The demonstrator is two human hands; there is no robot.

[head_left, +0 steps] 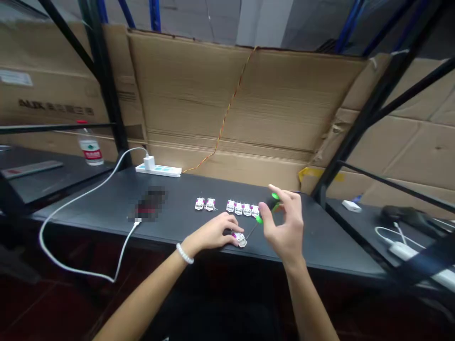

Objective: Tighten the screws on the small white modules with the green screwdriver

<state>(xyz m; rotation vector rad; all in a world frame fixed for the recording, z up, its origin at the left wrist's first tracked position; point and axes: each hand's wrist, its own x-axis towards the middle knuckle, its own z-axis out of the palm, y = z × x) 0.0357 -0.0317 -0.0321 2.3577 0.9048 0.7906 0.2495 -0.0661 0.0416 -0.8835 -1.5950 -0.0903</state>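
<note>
Near the front edge of the black table, my left hand (215, 231) pinches a small white-and-purple plastic part (241, 240) between thumb and fingers, against the tabletop. My right hand (287, 232) grips a screwdriver (259, 219) with green on its handle; fingers hide part of the handle. Its thin shaft slants down to the left, and the tip meets or nearly meets the held part. Just behind my hands stands a row of several similar white-and-purple parts (238, 208). Further left sit two more such parts, one (199, 203) beside the other (210, 204).
A white power strip (159, 170) with a plugged-in charger (149, 163) lies at the back left. Its white cable (71, 203) loops over the front edge to a pixelated dark object (148, 203). Cardboard (192, 104) walls the back. A water bottle (90, 147) stands left, beyond a metal post (110, 94).
</note>
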